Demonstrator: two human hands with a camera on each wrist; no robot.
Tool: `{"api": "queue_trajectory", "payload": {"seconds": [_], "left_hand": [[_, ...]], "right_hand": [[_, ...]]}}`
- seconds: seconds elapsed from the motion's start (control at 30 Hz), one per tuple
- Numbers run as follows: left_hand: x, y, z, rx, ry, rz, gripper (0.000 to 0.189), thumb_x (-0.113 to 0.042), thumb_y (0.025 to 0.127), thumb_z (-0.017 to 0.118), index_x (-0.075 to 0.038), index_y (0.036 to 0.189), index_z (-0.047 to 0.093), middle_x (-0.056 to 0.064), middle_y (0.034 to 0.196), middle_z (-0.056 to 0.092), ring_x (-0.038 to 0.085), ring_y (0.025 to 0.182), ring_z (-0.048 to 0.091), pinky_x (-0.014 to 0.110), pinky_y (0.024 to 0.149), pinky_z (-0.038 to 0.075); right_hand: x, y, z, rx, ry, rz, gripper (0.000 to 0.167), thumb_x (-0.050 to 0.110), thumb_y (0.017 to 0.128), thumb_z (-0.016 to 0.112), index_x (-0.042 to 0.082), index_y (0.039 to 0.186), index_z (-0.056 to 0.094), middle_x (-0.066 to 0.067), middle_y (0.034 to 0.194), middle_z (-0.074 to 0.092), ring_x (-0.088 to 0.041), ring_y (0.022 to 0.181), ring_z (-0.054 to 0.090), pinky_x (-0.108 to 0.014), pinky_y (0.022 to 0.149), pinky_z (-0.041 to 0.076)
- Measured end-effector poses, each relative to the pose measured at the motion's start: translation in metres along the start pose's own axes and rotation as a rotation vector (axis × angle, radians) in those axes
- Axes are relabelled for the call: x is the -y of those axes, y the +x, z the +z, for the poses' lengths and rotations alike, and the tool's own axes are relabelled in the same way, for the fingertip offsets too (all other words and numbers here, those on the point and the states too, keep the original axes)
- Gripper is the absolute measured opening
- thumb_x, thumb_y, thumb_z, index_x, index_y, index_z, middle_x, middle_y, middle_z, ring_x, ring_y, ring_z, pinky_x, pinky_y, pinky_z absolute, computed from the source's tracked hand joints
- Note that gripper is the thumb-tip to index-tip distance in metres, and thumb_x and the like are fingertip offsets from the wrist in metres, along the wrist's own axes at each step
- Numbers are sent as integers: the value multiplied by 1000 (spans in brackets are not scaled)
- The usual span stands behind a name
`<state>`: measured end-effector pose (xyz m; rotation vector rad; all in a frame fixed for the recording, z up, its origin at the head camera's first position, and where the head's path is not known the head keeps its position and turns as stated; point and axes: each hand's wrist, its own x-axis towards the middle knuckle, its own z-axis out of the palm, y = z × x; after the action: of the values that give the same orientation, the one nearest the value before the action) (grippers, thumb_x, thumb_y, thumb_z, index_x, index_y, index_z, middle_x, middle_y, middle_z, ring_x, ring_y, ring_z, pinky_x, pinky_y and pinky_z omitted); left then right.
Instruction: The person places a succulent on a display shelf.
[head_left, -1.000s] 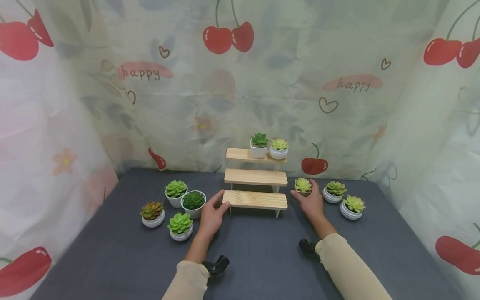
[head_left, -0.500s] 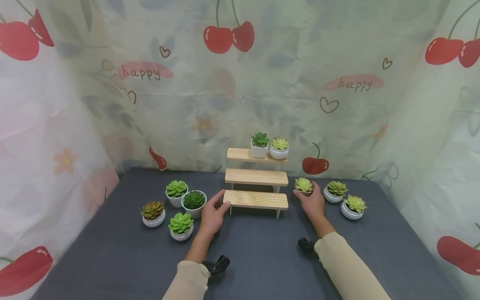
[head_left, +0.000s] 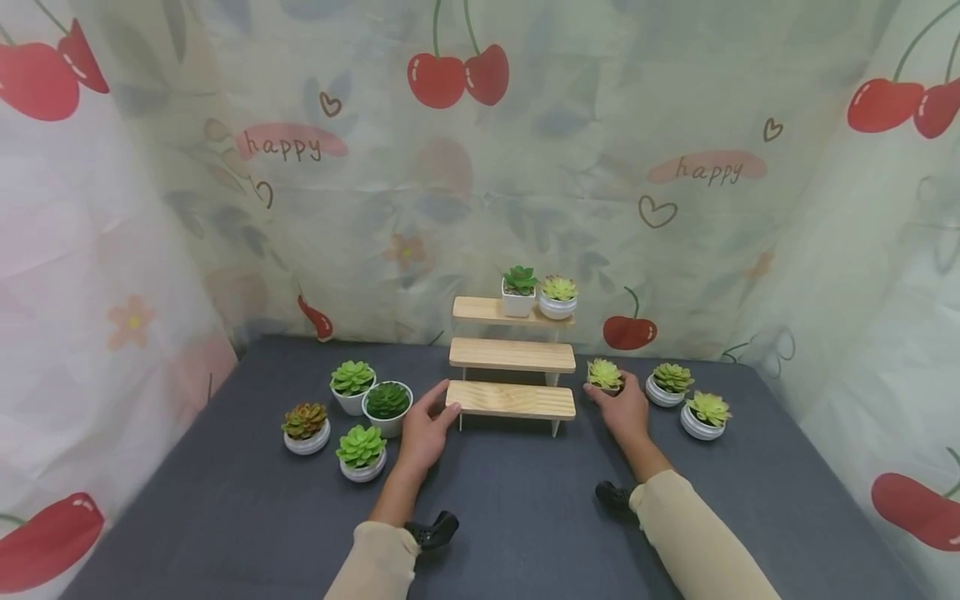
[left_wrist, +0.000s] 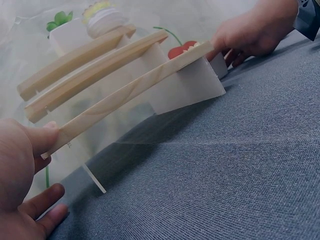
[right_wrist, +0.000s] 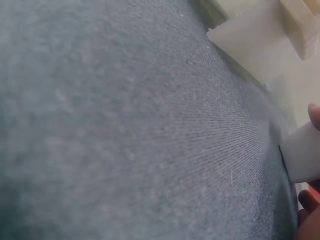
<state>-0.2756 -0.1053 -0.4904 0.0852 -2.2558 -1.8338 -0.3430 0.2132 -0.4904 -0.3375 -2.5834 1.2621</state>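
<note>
A three-step wooden stand with pale planks and whitish supports stands mid-table. My left hand pinches the left end of its lowest plank, thumb on top and a finger beneath in the left wrist view. To the right of the stand, my right hand holds a potted succulent with yellow-green leaves. Its white pot is close to the cloth in the right wrist view; whether it touches is unclear. On the top step sit a green succulent in a square pot and a yellow-green one in a round pot.
Several potted succulents, among them a reddish-brown one and a bright green one, stand left of my left hand. Two more, an olive-green one and a yellow-green one, are right of my right hand. A cherry-print curtain encloses the table.
My right hand has shifted very slightly with the succulent, a little left toward the stand and nearer to me. The left hand and the stand have stayed put.
</note>
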Motion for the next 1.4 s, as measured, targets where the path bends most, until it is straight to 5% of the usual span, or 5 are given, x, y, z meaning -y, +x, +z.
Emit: {"api": "queue_trajectory", "payload": {"seconds": [0.73, 1.4], "left_hand": [[2, 0, 0, -9, 8, 20, 47, -15, 93, 68, -12, 139, 56, 14, 132, 58, 29, 116, 56, 46, 95, 47], [-1, 0, 1, -8, 9, 17, 48, -14, 93, 67, -9, 139, 55, 15, 132, 58, 30, 116, 56, 46, 95, 47]], "right_hand": [[12, -15, -11, -71, 124, -36, 75, 36, 86, 74, -2, 141, 41, -25, 136, 48, -38, 126, 44, -53, 103, 35], [53, -38, -19, -176, 320, -203, 69, 33, 83, 78, 3, 137, 48, -18, 130, 54, -36, 114, 51, -47, 89, 43]]}}
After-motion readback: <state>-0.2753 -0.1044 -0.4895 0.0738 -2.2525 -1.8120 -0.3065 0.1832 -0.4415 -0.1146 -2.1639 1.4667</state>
